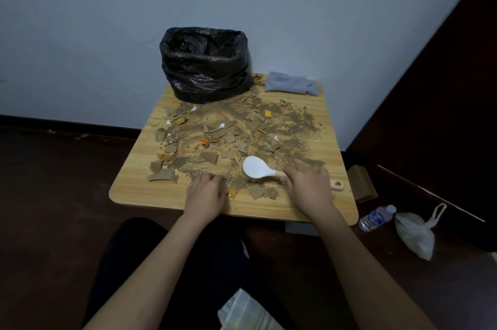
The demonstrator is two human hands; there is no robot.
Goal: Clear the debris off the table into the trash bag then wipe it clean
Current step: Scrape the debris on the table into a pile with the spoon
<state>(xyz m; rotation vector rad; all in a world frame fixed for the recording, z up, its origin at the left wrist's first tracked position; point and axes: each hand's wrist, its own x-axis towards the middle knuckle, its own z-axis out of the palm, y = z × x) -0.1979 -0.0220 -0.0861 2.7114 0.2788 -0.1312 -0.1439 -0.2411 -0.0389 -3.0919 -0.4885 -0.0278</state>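
Against a pale wall stood the small wooden table [317,125], most of its top covered in brown dirt and torn cardboard scraps [212,141]. We had our right hand [309,184] wrapped around the handle of a white scoop [256,167], its bowl resting on the table among the dirt at the near edge. Our left hand [205,192] lay just beside it with fingers curled onto a scrap; whether it pinched the scrap or only pressed on it we could not tell. By our judgement the clearing was barely begun: scraps and dirt lay from the near edge right up to the black trash bag [204,66], which stood open at the far side. A folded grey cloth [290,83] lay beside the bag, untouched, so the wiping was yet to come. On the floor to the right lay a water bottle [376,218] and a white plastic bag [416,232].
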